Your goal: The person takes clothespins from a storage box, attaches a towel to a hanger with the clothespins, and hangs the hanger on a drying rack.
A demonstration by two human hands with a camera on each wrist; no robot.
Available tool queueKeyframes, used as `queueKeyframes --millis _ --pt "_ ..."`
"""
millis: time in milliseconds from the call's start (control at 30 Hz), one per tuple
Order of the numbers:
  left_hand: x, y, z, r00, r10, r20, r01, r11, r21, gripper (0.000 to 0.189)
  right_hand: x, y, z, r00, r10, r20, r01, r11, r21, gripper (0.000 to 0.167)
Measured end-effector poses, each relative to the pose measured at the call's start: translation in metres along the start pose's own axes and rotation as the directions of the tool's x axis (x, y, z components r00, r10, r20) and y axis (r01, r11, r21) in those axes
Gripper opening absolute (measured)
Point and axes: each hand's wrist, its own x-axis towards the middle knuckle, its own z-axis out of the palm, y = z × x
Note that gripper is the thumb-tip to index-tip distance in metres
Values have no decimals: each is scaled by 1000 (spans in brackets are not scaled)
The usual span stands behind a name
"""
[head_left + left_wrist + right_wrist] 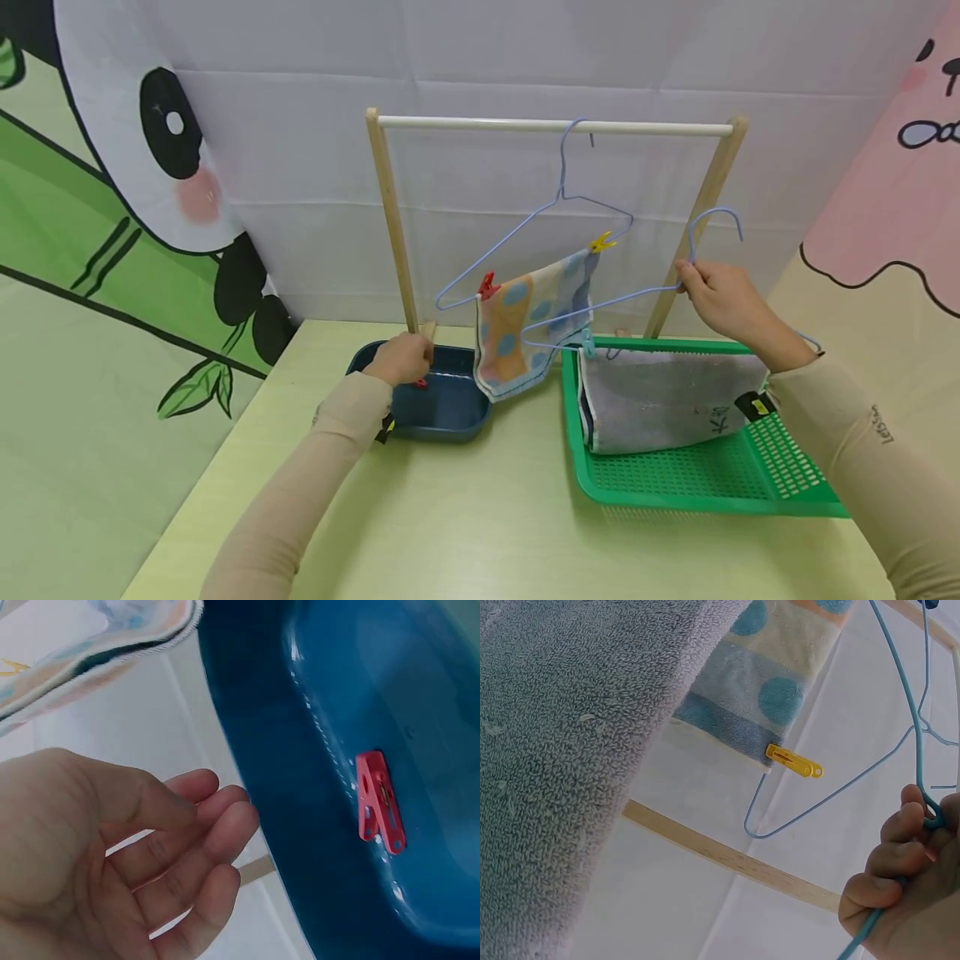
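Observation:
My left hand is over the left rim of a dark blue basin. Its fingers bend loosely around nothing in the left wrist view, beside a red clothespin lying in the basin. With my right hand I grip a blue wire hanger just below its hook. A light blue clothespin fastens a grey towel to that hanger's left end. The towel hangs over the green basket; its right upper edge is partly hidden by my forearm.
A second blue hanger hangs from the rack's white rod. It carries a patterned towel, clipped by a red clothespin and a yellow clothespin. Wooden posts support the rod. The green basket stands at right.

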Motion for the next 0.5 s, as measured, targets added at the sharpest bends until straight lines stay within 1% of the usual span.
queueKeyframes --millis 133,333,400,500 --pt "1 -4 0 999 -28 17 28 1000 -2 15 0 1 1 1000 -12 -10 12 1000 -6 49" --pt "6 -8 1 991 -101 88 101 995 10 13 -1 0 1 1000 -11 -7 11 1000 -2 49" --pt "9 -9 1 988 -118 98 116 993 22 12 -1 -1 0 1000 -10 -4 10 1000 -1 49" --pt "12 -10 3 986 -136 95 133 990 42 9 -2 -1 -1 1000 -12 0 12 1000 -9 49"
